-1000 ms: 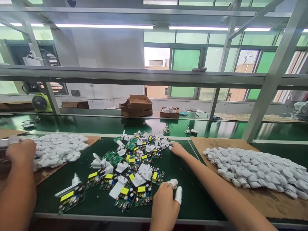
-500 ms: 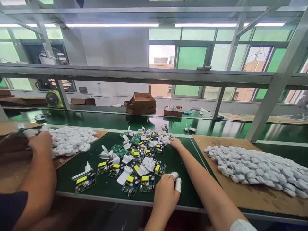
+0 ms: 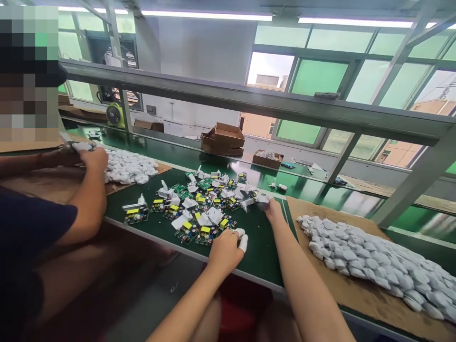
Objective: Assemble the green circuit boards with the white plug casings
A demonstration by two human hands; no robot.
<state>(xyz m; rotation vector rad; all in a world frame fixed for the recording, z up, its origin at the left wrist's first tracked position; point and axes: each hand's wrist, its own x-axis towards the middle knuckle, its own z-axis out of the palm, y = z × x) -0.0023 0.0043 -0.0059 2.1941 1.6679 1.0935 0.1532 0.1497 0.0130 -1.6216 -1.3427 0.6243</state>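
Over the near edge of the green work surface, my left hand [image 3: 228, 248] is curled, white covers on two fingertips and a ring on one finger. Nothing shows in it. My right hand [image 3: 275, 212] reaches to the pile's right side and pinches a white plastic plug housing [image 3: 262, 197]. Parts of a circuit board show at that piece's left end, though I cannot tell whether they are joined. Left of both hands spreads a loose pile of circuit boards [image 3: 205, 231] with yellow transformers, mixed with white plug housings [image 3: 188, 203].
To the right, many white rounded pieces [image 3: 370, 256] cover brown cardboard [image 3: 342, 285]. A co-worker's hands [image 3: 93, 154] hold a part beside another white heap [image 3: 130, 166]. Cardboard boxes [image 3: 223, 139] stand beyond the belt [image 3: 171, 147], below a metal beam [image 3: 213, 97].
The view has turned left and tilted. My right hand now has a white housing drawn slightly away from the pile. My left hand stays curled near the front edge.
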